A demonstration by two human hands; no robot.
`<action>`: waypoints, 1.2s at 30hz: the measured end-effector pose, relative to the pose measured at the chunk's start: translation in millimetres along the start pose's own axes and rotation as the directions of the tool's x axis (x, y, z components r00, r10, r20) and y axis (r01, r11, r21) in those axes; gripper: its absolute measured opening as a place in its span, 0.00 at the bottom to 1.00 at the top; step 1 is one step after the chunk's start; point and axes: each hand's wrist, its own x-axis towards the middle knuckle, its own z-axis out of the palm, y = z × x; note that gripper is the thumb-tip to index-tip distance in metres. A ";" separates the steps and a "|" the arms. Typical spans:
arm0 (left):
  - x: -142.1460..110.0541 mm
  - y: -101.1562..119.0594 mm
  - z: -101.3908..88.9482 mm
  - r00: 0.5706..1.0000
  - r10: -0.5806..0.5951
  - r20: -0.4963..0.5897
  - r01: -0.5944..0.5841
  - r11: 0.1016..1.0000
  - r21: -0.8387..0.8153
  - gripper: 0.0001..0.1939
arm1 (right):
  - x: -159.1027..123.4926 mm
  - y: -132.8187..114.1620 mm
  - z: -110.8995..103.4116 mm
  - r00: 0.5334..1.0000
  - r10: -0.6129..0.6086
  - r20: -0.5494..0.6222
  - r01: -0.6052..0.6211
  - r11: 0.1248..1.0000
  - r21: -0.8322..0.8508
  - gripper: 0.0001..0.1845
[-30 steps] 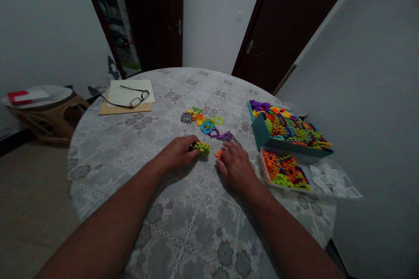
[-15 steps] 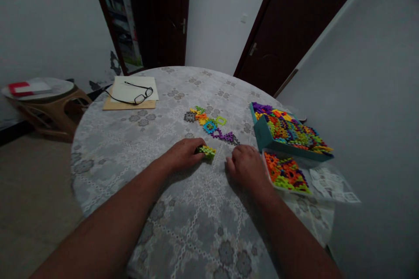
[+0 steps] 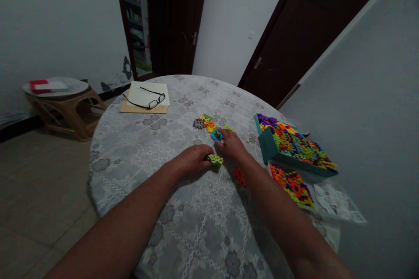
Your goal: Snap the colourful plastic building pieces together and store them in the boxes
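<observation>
My left hand (image 3: 196, 159) is closed on a small yellow-green block of interlocking plastic pieces (image 3: 215, 160), held just above the tablecloth. My right hand (image 3: 231, 144) reaches over the loose pieces, thumb and forefinger apart at the edge of a blue square piece (image 3: 216, 134). Whether it touches that piece, I cannot tell. Beyond the fingertips lie a grey piece (image 3: 198, 123) and an orange piece (image 3: 209, 125). A lime piece (image 3: 227, 127) shows partly behind the right hand. Beside my right forearm rests an orange-red piece (image 3: 239, 176).
At the right stand a teal box (image 3: 270, 144) heaped with coloured pieces and a clear tub of orange, purple and lime pieces (image 3: 293, 185). White cards (image 3: 337, 202) lie in clear plastic. Black eyeglasses (image 3: 153, 103) rest on paper at the far left.
My right hand has left the orange-red piece, which now lies on the cloth, and moved forward and left to the loose pieces. My left hand keeps the yellow-green block. The view has shifted.
</observation>
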 end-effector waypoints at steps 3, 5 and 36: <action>-0.1 -1.9 2.3 1.000 -0.001 -0.005 0.001 1.000 0.003 0.07 | 5.8 -1.8 9.8 0.998 0.047 -0.035 -0.047 0.999 -0.018 0.25; -0.4 -1.5 2.7 1.000 0.002 -0.010 -0.002 1.000 0.013 0.07 | 2.2 -2.2 10.3 0.997 0.062 -0.049 -0.064 0.997 -0.036 0.20; 3.2 1.3 15.1 1.000 0.023 0.006 -0.023 1.000 0.007 0.21 | -111.3 -2.9 -24.6 0.955 0.245 -0.164 -0.117 0.826 0.552 0.17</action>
